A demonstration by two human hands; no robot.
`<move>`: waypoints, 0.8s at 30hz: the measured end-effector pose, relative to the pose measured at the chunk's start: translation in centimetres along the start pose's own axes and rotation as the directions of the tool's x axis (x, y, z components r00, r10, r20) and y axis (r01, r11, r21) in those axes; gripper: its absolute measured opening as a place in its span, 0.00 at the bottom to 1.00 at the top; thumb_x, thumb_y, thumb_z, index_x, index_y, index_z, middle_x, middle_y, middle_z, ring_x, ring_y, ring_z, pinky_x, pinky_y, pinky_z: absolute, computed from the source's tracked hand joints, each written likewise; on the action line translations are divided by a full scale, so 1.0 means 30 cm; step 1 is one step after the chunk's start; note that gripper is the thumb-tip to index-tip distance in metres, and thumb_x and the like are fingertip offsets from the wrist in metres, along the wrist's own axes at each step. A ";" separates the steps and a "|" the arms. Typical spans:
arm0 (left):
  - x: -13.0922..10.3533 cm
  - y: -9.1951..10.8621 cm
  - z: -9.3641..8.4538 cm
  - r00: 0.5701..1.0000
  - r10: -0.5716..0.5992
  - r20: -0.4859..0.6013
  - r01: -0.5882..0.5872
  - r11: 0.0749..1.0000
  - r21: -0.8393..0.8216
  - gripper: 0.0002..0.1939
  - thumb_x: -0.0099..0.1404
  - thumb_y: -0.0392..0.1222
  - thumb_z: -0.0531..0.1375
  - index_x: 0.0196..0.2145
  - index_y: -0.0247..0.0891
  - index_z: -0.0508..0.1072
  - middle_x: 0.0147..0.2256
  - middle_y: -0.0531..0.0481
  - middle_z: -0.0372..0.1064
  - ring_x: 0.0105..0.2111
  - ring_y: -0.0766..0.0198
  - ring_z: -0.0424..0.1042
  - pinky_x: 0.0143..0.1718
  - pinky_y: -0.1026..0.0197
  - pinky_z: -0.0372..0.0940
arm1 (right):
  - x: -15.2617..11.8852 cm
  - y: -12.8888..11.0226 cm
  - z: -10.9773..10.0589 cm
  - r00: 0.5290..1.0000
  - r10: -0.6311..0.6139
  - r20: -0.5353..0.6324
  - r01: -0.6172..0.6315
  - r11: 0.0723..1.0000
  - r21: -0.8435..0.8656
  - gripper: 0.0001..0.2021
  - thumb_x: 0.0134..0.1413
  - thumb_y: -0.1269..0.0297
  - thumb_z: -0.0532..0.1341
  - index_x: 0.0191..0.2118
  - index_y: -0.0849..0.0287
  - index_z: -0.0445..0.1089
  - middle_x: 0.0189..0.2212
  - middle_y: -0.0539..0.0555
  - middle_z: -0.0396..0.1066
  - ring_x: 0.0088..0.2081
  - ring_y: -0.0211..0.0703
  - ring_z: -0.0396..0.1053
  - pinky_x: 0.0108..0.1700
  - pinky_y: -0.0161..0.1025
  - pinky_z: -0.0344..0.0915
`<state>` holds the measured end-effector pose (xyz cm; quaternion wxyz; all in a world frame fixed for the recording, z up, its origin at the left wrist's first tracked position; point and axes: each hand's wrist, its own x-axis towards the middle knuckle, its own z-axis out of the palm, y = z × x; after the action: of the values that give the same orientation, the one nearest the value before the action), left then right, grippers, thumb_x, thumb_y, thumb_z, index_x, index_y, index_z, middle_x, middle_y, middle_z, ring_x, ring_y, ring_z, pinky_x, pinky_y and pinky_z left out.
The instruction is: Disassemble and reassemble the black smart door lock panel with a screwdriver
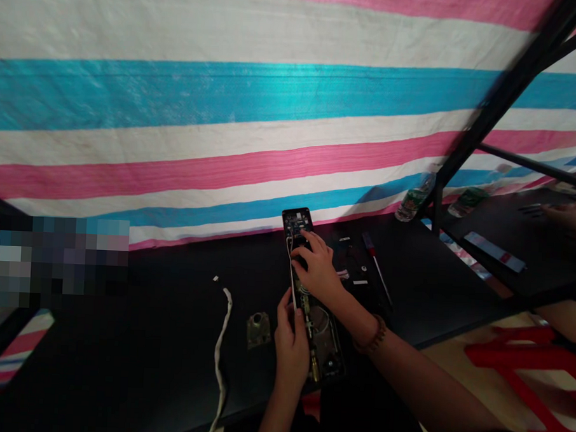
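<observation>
A long, opened electronic device with a black casing (337, 364) lies on the black table, a green circuit board (296, 217) at its far end and brass-coloured parts inside. A thin white cable (293, 283) runs along its left side. My left hand (292, 350) is closed at the device's left edge, the cable between thumb and forefinger. Over the far half, my right hand (318, 265) pinches the cable near the board, other fingers reaching onto the board. Left of the device lie a metal bracket plate (258, 330) and a thick white wrapped cable (219, 353).
To the right are a screwdriver (380, 271), a small white strip (360, 282) and other small parts. A plastic bottle (411, 202) stands by the black metal frame (483, 122). Another person's hand (572, 215) is over the neighbouring table, above a red stool (525, 354).
</observation>
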<state>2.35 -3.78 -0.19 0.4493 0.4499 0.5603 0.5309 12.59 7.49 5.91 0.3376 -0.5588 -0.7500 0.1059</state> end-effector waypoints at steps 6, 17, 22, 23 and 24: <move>0.004 0.003 0.000 1.000 0.009 -0.010 -0.008 0.999 0.031 0.27 0.74 0.56 0.52 0.63 0.40 0.63 0.51 0.41 0.75 0.49 0.56 0.76 0.51 0.55 0.69 | 0.002 0.003 0.011 1.000 -0.004 -0.030 0.005 1.000 0.013 0.10 0.59 0.69 0.63 0.44 0.52 0.78 0.65 0.57 0.64 0.68 0.58 0.53 0.63 0.59 0.53; 0.004 -0.004 0.001 1.000 0.022 0.013 -0.022 1.000 0.008 0.26 0.73 0.52 0.54 0.64 0.40 0.61 0.51 0.40 0.75 0.48 0.55 0.77 0.50 0.54 0.69 | -0.019 0.008 0.016 1.000 -0.023 -0.019 0.022 0.999 -0.028 0.13 0.59 0.68 0.64 0.47 0.49 0.80 0.65 0.55 0.64 0.68 0.58 0.52 0.63 0.59 0.53; 0.004 -0.010 0.001 1.000 0.020 0.004 -0.020 1.000 0.010 0.27 0.71 0.49 0.56 0.64 0.41 0.61 0.52 0.41 0.75 0.50 0.55 0.77 0.51 0.54 0.69 | -0.027 0.016 -0.011 0.999 -0.040 0.032 0.040 0.999 -0.014 0.12 0.57 0.68 0.64 0.46 0.52 0.79 0.67 0.59 0.59 0.69 0.59 0.51 0.63 0.61 0.54; 0.003 -0.011 0.001 1.000 0.015 0.004 -0.015 1.000 0.006 0.27 0.71 0.49 0.56 0.64 0.41 0.61 0.52 0.41 0.75 0.49 0.55 0.77 0.51 0.54 0.70 | -0.028 0.024 -0.019 0.998 -0.051 0.026 0.051 0.999 0.010 0.12 0.57 0.69 0.64 0.47 0.52 0.79 0.67 0.59 0.59 0.69 0.58 0.51 0.63 0.61 0.55; 0.002 -0.012 0.001 1.000 0.012 0.006 -0.012 1.000 0.003 0.27 0.71 0.50 0.56 0.64 0.42 0.61 0.51 0.42 0.75 0.48 0.56 0.77 0.50 0.54 0.70 | -0.029 0.032 -0.026 0.998 -0.055 0.008 0.055 0.998 0.037 0.13 0.58 0.70 0.63 0.47 0.52 0.78 0.67 0.59 0.60 0.68 0.57 0.52 0.63 0.59 0.55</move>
<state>2.35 -3.71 -0.55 0.4469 0.4555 0.5569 0.5316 13.96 6.86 5.64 0.3473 -0.5310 -0.7646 0.1130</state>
